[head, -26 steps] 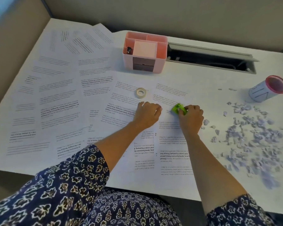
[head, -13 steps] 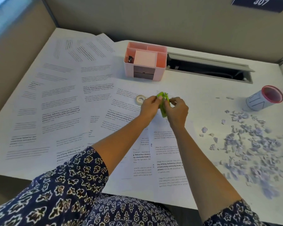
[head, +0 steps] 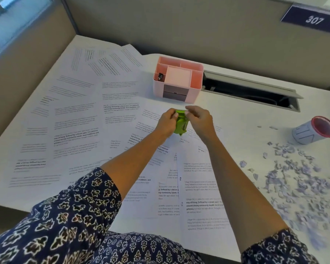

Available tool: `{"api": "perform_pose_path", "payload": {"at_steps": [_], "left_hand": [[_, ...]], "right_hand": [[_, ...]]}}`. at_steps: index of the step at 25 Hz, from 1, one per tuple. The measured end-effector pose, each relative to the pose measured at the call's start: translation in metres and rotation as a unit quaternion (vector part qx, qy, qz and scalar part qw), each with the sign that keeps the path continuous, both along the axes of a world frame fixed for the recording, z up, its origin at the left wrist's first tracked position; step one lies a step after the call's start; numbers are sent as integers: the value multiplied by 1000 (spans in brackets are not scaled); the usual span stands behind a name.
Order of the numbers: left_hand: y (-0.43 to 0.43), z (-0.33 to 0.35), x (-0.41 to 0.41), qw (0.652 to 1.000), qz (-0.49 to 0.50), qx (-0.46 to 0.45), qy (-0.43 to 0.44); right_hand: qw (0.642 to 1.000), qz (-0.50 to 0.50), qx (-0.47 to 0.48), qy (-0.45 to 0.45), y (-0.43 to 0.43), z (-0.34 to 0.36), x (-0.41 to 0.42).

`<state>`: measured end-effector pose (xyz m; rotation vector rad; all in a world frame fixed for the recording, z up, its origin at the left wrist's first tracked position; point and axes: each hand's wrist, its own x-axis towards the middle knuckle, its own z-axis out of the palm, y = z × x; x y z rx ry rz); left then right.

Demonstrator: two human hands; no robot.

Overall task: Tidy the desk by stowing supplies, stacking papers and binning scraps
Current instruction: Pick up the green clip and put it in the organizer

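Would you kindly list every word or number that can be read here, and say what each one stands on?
"307": on the blue sign on the partition.
"way of living. Defined by a slower pace": in bold on the near sheet.
"around strong community bonds": the next line on that sheet.
The rest of the print on the papers is too small or blurred to read.
The cup bears only lines; the green tool and organizer show no text.

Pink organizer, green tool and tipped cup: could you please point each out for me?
pink organizer (head: 193, 92), head view, front wall
green tool (head: 180, 125), head view, its body
tipped cup (head: 303, 133), head view, its side
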<state>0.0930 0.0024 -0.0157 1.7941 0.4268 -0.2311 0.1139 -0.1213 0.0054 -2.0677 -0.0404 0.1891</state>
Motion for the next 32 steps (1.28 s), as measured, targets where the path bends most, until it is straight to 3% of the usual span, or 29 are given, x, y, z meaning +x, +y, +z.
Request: {"api": "perform_pose_path", "payload": {"at_steps": [4,11,16,20,25,32], "left_hand": [[6,4,14,1000,-14,3,-25],[19,25,61,997,15,5,-80],[17,42,96,986,72,44,-146],[6,49,121,980,10,61,-192],[-10,50,140,982,-10,42,-182],[-12,30,148,994,-19,28,-102]], "right_hand": [[999,27,-14,36,1,11,23],[999,-24,-13,26,2,28,70],[985,-166,28,-25,2,43,109],[966,-247,46,-56,5,50,132],[952,-293,45,-70,8,48,144],[961,-272,-16,-37,9,28,147]]}}
